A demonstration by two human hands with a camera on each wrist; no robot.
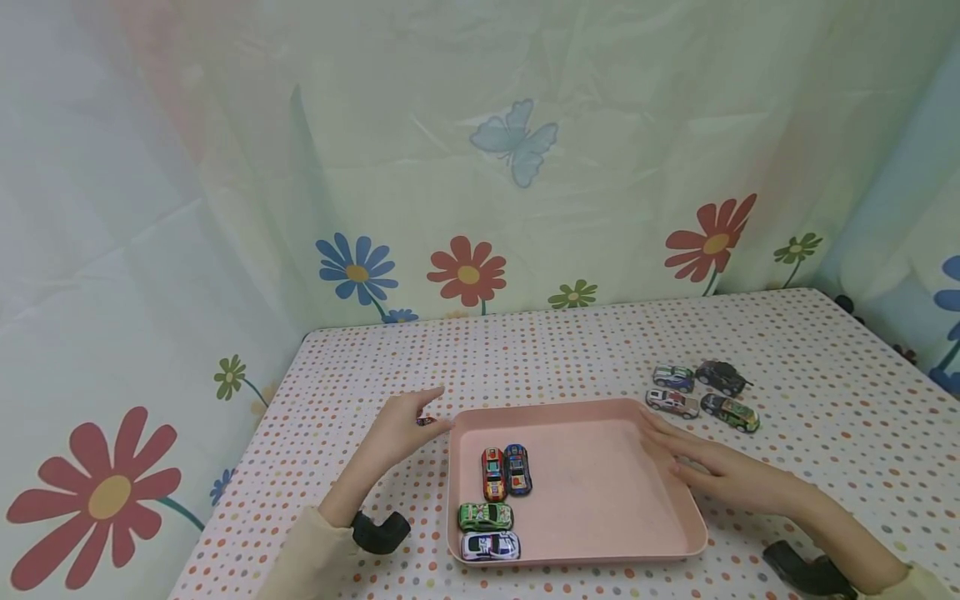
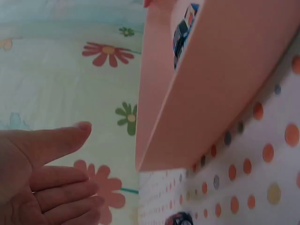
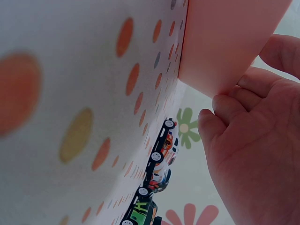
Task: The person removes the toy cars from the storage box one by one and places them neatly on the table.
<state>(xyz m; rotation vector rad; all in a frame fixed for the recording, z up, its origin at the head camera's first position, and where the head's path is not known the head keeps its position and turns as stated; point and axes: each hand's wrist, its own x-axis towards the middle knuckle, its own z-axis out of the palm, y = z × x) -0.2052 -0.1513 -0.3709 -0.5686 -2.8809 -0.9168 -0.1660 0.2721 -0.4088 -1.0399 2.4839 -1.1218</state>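
Observation:
A pink tray [image 1: 592,475] lies on the dotted table, with several toy cars in its left part, among them a green one [image 1: 486,517] and a white one [image 1: 491,547]. My left hand [image 1: 397,429] is just left of the tray's back left corner, fingers extended, holding nothing; a small car [image 1: 425,421] shows partly behind it. At the tray's right side, the fingers of my right hand [image 1: 720,475] rest on the rim, fairly straight. In the right wrist view that hand [image 3: 262,136] touches the tray wall [image 3: 225,42].
Behind my right hand, several toy cars stand grouped on the table, including a black one [image 1: 722,377] and a green and orange one [image 1: 731,412]. A flowered curtain [image 1: 585,167] hangs along the table's back edge.

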